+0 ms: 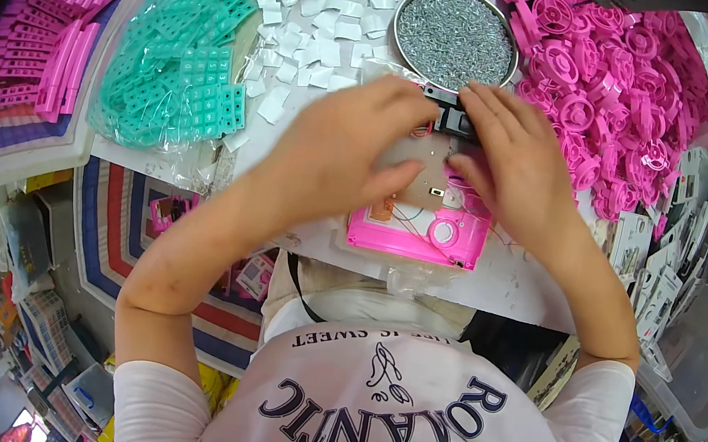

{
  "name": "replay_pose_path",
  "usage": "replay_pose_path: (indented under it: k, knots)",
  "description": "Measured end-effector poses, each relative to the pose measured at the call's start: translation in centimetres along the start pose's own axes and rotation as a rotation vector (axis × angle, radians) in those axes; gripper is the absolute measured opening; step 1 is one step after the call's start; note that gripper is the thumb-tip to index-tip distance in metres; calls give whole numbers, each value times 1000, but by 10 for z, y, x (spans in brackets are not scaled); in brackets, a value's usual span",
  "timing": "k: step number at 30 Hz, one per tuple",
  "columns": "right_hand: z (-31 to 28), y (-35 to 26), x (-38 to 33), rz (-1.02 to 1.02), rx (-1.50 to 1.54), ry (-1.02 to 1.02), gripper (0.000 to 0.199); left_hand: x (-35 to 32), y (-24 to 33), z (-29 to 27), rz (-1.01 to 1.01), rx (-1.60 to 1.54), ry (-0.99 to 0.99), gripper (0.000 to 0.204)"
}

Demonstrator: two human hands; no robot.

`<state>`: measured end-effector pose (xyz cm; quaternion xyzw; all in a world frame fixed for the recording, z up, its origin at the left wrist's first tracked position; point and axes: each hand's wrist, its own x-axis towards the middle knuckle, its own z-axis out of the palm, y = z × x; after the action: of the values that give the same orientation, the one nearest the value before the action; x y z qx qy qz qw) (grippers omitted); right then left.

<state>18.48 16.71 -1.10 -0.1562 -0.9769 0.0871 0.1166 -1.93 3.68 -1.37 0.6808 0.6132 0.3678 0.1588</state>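
A pink plastic housing (pixel 379 239) lies at the table's near edge in front of me, with a white ring-shaped part and thin wires inside. Over its far part sits a flat brownish-grey circuit board (pixel 433 176), with a black part (pixel 456 121) at its far end. My left hand (pixel 344 134) grips the board from the left, fingers curled over its far edge, thumb above its surface. From the right, my right hand (pixel 518 149) closes on the black part, fingers over the top and thumb by the board's edge. The fingers hide some contact points.
A round tin of small metal screws (pixel 456 41) stands beyond my hands. White paper squares (pixel 320 44) lie scattered left of it, beside a bag of teal keypads (pixel 182 61). Pink plastic parts (pixel 593 65) are heaped right; pink strips (pixel 35 41) are stacked far left.
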Motion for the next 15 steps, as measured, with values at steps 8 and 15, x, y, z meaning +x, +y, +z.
replay_pose_path:
  k: [8,15]
  knots:
    - [-103,111,21,211,235,955,52,115,-68,28,112,538,-188,19]
    - [-121,78,57,177,889,799,51,127,-76,33,122,670,-135,25]
